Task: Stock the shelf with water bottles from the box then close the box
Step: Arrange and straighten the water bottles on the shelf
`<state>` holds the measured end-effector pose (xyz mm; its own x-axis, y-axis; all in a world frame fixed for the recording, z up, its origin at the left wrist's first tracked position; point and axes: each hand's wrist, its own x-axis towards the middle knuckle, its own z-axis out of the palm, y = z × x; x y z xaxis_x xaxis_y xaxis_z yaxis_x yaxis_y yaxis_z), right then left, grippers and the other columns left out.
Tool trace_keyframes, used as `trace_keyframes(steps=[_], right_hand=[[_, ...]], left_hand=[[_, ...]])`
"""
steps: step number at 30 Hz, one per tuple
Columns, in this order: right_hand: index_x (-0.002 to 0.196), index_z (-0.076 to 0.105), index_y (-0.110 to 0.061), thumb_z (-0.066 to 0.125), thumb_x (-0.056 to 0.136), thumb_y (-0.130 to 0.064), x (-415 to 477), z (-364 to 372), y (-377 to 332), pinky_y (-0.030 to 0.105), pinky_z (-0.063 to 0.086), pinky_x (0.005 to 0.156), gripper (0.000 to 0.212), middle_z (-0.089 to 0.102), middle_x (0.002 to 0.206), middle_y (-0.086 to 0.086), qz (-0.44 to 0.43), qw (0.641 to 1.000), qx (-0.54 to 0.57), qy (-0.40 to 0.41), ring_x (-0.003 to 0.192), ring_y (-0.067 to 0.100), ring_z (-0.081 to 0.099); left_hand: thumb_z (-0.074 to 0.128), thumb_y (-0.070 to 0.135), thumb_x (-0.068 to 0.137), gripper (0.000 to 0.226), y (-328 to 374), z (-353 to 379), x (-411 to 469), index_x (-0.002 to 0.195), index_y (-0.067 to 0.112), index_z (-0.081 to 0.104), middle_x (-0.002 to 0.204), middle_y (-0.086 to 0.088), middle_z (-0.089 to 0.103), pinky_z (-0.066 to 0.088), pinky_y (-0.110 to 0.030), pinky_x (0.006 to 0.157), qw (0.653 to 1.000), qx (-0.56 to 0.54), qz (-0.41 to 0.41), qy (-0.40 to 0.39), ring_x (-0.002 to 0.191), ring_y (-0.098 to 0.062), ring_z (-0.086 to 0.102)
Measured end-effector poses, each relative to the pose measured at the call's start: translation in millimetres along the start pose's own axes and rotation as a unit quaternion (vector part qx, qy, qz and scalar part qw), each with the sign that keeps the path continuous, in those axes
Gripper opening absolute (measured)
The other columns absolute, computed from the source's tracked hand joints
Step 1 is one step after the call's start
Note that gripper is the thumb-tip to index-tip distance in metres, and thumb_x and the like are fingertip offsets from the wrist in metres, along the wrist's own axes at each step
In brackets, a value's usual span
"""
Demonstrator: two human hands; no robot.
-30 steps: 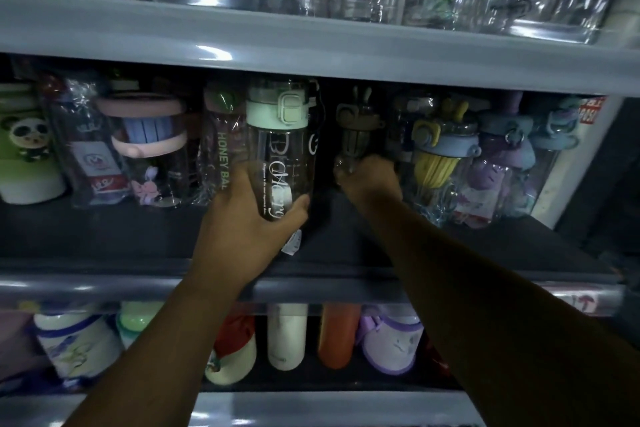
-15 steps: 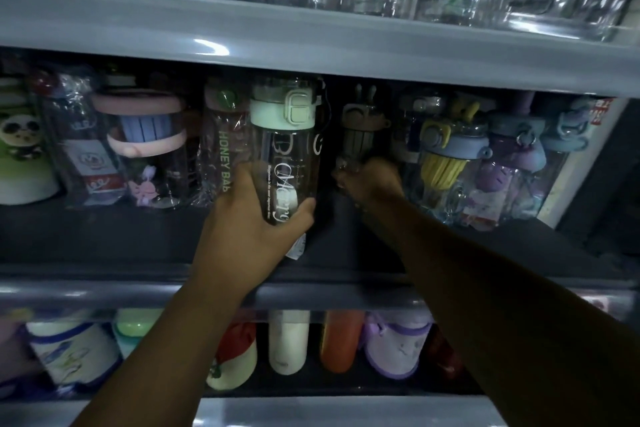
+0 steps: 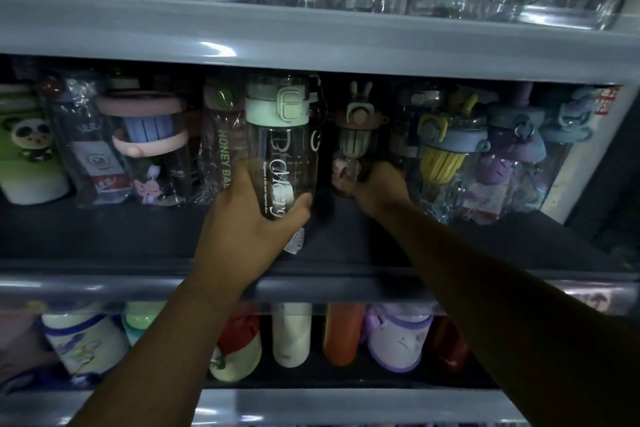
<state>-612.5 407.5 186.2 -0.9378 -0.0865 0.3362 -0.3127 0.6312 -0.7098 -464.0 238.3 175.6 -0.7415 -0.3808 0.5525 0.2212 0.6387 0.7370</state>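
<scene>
Two hands and two arms show in the picture. The left hand [image 3: 249,229] is seen from the back, and its skin looks smooth. The left arm [image 3: 138,357] is bare from the wrist down to the bottom edge, and it looks long and thin. The right hand [image 3: 377,187] looks smaller, and little of it can be made out in the dim light. The right arm [image 3: 502,305] is bare too. It looks much wider near the bottom corner and lies in deep shadow.
</scene>
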Motion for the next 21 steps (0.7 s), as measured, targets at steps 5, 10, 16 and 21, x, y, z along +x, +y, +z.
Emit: trace_keyframes(steps=[5, 10, 16, 21], right_hand=[[0.123, 0.069, -0.003, 0.079, 0.088, -0.028, 7, 4, 4, 0.024, 0.043, 0.081, 0.044, 0.071, 0.12, 0.015, 0.016, 1.0, 0.015, -0.01, 0.114, 0.03, 0.065], [0.126, 0.068, -0.002, 0.075, 0.092, -0.029, 17, 12, 6, 0.03, 0.049, 0.096, 0.044, 0.07, 0.123, 0.017, 0.004, 1.0, -0.007, -0.017, 0.12, 0.03, 0.063], [0.121, 0.07, -0.007, 0.068, 0.094, -0.039, 20, 13, 10, 0.025, 0.047, 0.085, 0.041, 0.071, 0.117, 0.013, -0.004, 1.0, -0.014, -0.023, 0.111, 0.029, 0.066], [0.125, 0.068, -0.004, 0.072, 0.093, -0.033, 12, 11, 3, 0.028, 0.047, 0.094, 0.044, 0.069, 0.124, 0.016, -0.007, 1.0, 0.007, -0.001, 0.119, 0.03, 0.063]], left_hand=[[0.084, 0.055, 0.075, 0.059, -1, 0, 1, 0.117, 0.035, 0.049, 0.09, 0.022, 0.067, 0.058, -0.034, 0.082, 1.0, 0.009, -0.006, 0.001, 0.083, 0.003, 0.066], [0.083, 0.059, 0.074, 0.061, -3, 1, 3, 0.118, 0.036, 0.048, 0.094, 0.021, 0.069, 0.059, -0.039, 0.085, 1.0, 0.011, -0.004, 0.002, 0.088, -0.002, 0.068], [0.084, 0.058, 0.074, 0.059, -3, 1, 3, 0.116, 0.039, 0.047, 0.093, 0.021, 0.069, 0.059, -0.037, 0.084, 1.0, 0.009, -0.009, 0.001, 0.086, 0.0, 0.068], [0.084, 0.057, 0.074, 0.059, -2, 0, 2, 0.116, 0.038, 0.047, 0.093, 0.022, 0.067, 0.058, -0.035, 0.084, 1.0, 0.012, -0.009, 0.004, 0.087, 0.0, 0.066]])
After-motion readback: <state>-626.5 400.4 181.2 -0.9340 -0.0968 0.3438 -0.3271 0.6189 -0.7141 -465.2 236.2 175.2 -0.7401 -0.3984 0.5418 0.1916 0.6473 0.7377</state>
